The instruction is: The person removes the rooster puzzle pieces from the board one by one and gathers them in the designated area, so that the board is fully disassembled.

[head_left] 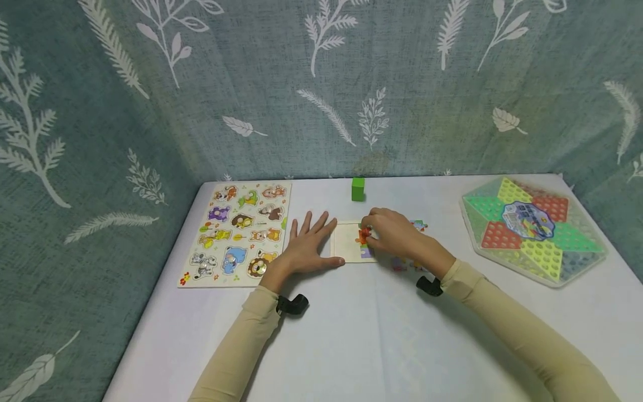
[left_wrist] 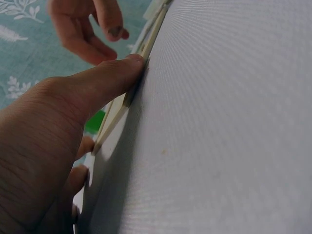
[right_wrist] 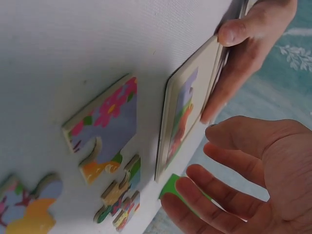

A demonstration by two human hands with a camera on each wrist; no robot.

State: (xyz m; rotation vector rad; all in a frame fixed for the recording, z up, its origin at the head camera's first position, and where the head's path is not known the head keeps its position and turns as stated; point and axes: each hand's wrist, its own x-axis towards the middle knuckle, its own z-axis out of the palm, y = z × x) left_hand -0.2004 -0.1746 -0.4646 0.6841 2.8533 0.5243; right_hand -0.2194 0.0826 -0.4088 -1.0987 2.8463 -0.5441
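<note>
A small pale wooden puzzle tray (head_left: 346, 244) lies flat on the table in the head view. Joined jigsaw pieces (right_wrist: 184, 114) with purple, green and red-orange parts fill one end of it. My left hand (head_left: 307, 248) is spread at the tray's left end, its thumb (left_wrist: 117, 78) touching the near edge and its fingers extended. Over the tray's right end is my right hand (head_left: 394, 230). In the right wrist view its fingers (right_wrist: 214, 190) are loosely bent, with nothing visible between them. Loose jigsaw pieces (right_wrist: 117, 114) lie on the table beside the tray, partly hidden under the right arm in the head view.
A green block (head_left: 358, 190) stands behind the tray. To the left lies an animal puzzle board (head_left: 221, 281); at the right is a hexagonal game box (head_left: 527, 223) with coloured triangles. Patterned fabric (head_left: 281, 111) rises behind the table and along its left side.
</note>
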